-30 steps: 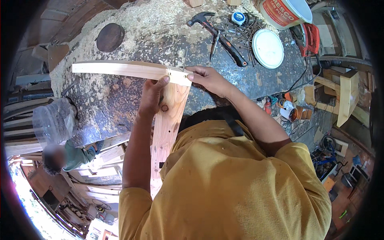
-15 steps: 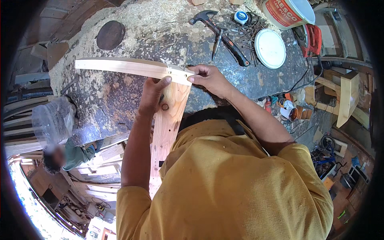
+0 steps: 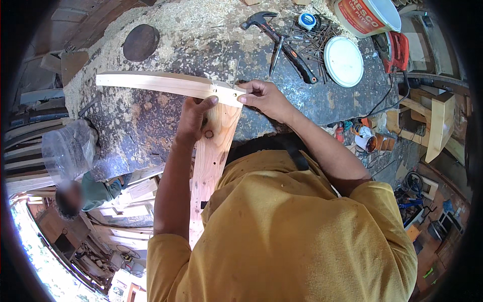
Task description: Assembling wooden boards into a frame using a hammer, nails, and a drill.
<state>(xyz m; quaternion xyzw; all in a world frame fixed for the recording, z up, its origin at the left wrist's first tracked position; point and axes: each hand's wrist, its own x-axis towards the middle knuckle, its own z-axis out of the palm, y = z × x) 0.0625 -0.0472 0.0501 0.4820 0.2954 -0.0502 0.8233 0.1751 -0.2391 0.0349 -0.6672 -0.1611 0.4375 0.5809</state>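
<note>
A pale wooden strip lies crosswise at the upper end of a knotty wooden board, which runs down beside my body. My left hand is closed on this joint, its thumb pressed on the strip's lower edge. At the strip's right end my right hand grips with thumb and bent fingers, beside two small dark holes. A thin upright metal piece, perhaps a nail, shows just behind that end. Some of the fingers of both hands are hidden by the wood.
On the speckled bench lie a round dark disc, claw hammer, tape measure, nail pile, white lid, bucket and red power tool. A co-worker is at the lower left, near clear plastic.
The strip and both hands sit very slightly higher in the picture, and the bench items have shifted a little rightward. Both hands keep the same hold.
</note>
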